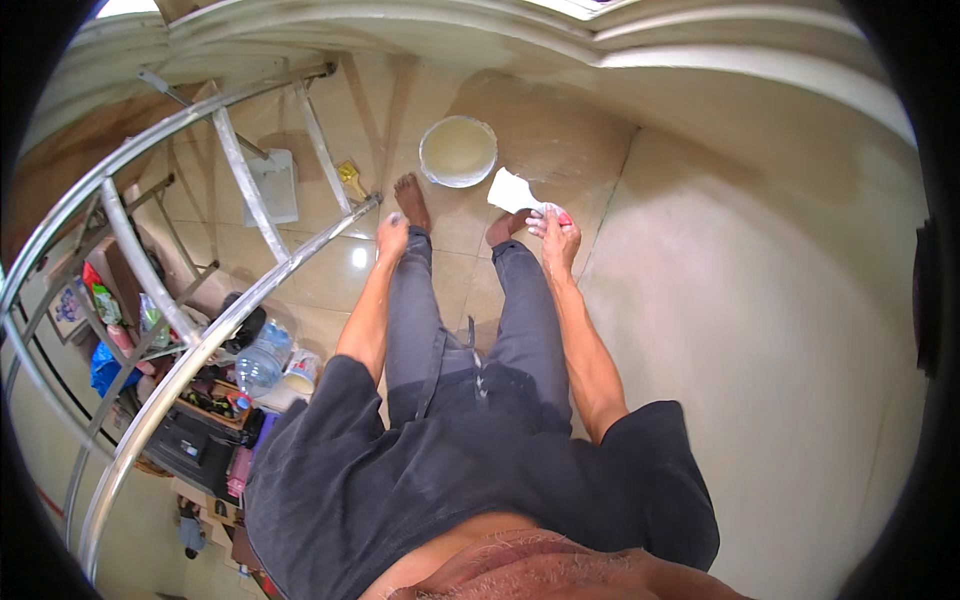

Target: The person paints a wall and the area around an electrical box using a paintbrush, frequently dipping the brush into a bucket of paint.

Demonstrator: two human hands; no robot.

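In right hand (557, 236), brush (513, 190), blurred packet print (105, 304)

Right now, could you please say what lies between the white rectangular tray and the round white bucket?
The head view shows a small yellow object on tiled floor, and a silver metal ladder rung.

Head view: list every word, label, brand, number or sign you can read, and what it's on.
No text can be read.
Brush in the right hand: no lettering visible.
Bucket: no lettering visible.
Small tub by the clear bottle: coloured markings, too small to read.
Packets: too blurred.
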